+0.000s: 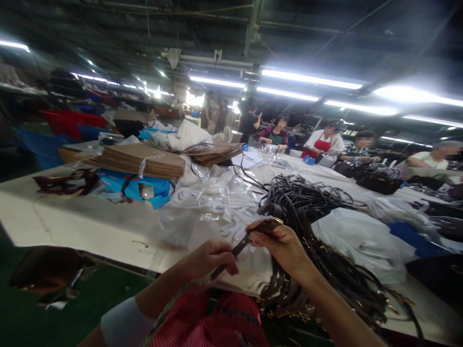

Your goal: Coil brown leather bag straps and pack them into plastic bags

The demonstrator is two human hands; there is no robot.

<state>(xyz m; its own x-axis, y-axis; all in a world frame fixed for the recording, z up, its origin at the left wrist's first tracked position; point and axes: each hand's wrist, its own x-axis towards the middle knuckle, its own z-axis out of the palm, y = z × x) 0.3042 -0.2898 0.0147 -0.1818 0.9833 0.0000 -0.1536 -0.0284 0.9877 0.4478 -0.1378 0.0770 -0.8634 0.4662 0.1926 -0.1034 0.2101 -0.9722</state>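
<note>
A dark brown strap (239, 246) with a gold-coloured buckle at its upper end runs between my two hands, above the table's front edge. My right hand (280, 241) is closed round the upper, folded part near the buckle. Lower down, my left hand (213, 258) pinches the strap, its fingers a little blurred. A clear plastic strip seems to hang by my left wrist. Just beyond my right forearm lies a large heap of dark straps (307, 200) with gold-coloured metal ends, spilling over the table edge.
Clear plastic bags (213, 193) lie behind my hands. Stacked brown cardboard sheets (144, 161) and a blue package (135, 188) sit to the left on the white table (90, 226). A white plastic bag (361, 241) covers part of the strap heap. Several people work along the table's far side.
</note>
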